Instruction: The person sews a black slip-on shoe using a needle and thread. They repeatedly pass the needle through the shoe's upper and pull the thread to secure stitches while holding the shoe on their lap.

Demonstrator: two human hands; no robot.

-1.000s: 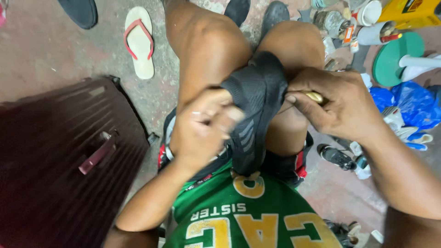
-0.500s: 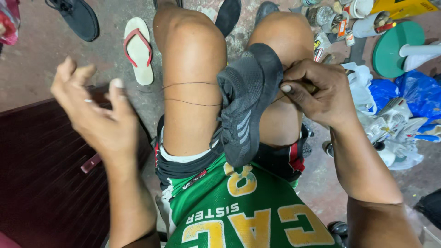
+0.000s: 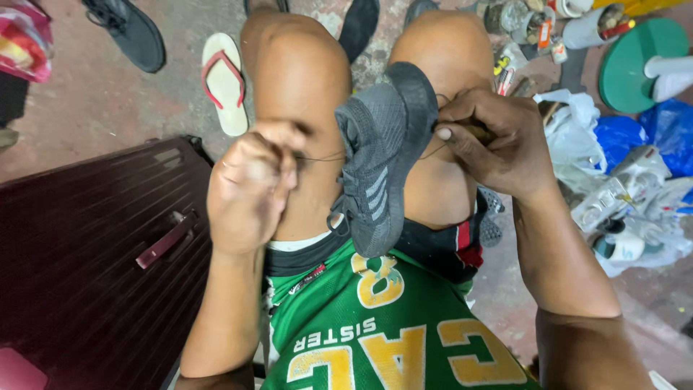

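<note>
1. Fingers (image 3: 278,155) of the left hand (image 3: 249,191) are curled into a tight fist, pinching a thin dark thread (image 3: 321,157) drawn taut toward 3 o'clock, where it meets the shoe.
2. Right hand (image 3: 491,148) closes its fingers around a slim tool with a brownish handle (image 3: 476,131), thumb tip pressed at the shoe's sole edge; the tool's tip is hidden.
3. Held between the two hands, a dark grey knit sneaker (image 3: 379,155) rests upright between the person's bare knees, its sole facing 2 o'clock and laces hanging at 7 o'clock.
4. At 9 o'clock of the left hand lies a dark maroon slatted surface (image 3: 86,267).
5. At 11 o'clock, a white flip-flop with red straps (image 3: 224,83) sits on the concrete floor (image 3: 108,108), near a black shoe (image 3: 130,29).
6. At 3 o'clock of the right hand, white and blue plastic bags (image 3: 613,144) are piled beside a green round lid (image 3: 635,65).
</note>
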